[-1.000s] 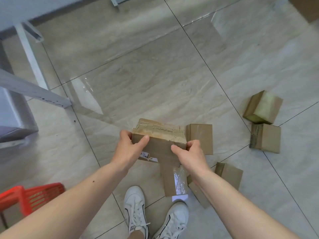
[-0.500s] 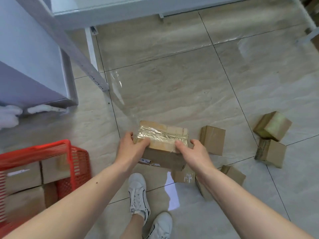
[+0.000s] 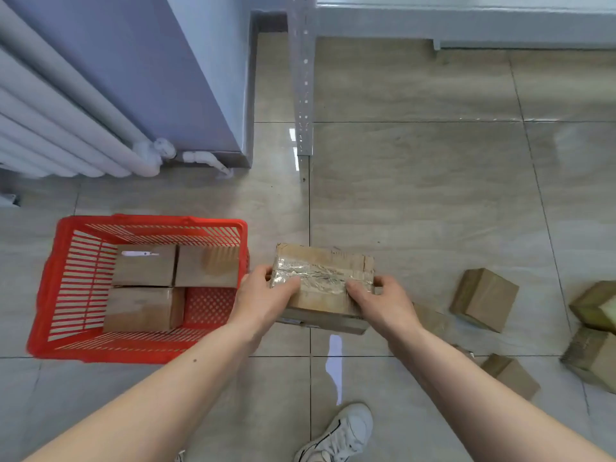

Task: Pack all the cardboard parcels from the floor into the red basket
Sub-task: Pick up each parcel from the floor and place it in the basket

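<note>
Rightmost parcel (image 3: 596,306) cut by the frame edge, another (image 3: 430,320) behind the right forearm

Bright even daylight, white glare streaks on the glossy floor tiles (image 3: 433,201), crinkled tape on the held parcel (image 3: 321,278) glinting, soft faint shadows, wide-angle bending of the radiator (image 3: 60,121) at the left edge, slight overall softness

Both forearms reach forward — left hand (image 3: 263,296) and right hand (image 3: 383,303) clamped inward, thumbs on top.
</note>
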A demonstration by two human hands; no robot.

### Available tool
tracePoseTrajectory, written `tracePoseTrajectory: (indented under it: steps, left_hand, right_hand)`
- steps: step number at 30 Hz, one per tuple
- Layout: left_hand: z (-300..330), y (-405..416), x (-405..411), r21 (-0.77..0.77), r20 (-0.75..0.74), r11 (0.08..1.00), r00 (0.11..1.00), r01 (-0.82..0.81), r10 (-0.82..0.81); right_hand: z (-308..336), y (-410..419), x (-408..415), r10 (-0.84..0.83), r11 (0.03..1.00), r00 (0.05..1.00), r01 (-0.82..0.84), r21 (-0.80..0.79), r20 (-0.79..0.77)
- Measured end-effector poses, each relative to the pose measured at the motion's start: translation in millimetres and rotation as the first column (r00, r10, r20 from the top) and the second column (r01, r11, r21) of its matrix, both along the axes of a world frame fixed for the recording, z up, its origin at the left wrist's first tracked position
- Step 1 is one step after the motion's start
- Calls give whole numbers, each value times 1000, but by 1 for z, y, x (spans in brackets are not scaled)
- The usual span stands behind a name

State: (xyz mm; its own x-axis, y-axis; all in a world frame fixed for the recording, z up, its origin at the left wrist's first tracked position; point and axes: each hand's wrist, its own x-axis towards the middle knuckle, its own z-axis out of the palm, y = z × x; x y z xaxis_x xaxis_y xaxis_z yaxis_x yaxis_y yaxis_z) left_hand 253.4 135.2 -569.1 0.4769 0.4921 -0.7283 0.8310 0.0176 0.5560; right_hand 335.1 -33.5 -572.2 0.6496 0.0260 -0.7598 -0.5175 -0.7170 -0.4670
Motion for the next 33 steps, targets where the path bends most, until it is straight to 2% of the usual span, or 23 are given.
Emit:
tracePoseTrajectory:
  steps: [8, 16, 24, 28, 33]
  left_hand:
    - [-4, 124, -79, 33, -16, 999, 999, -28, 28]
    - [-31, 237, -146, 48, -107, 996, 992, 77, -72]
    - [-105, 260, -178, -38, -124, 993, 985, 115, -119]
    - [-145, 254, -180, -75, -112, 996, 992, 50, -58]
    - [-190, 251, -185, -69, -107, 998, 994, -5, -2]
  right_hand:
    - [0, 131, -70, 39, 999, 999, -39, 28, 16]
    - [-37, 238, -146, 40, 999, 999, -40, 4, 2]
    - [-95, 259, -181, 66, 988, 998, -63, -139, 19]
    - [-134, 259, -184, 83, 979, 996, -76, -188, 28]
    - [-181, 263, -185, 186, 953, 982, -174, -248, 25]
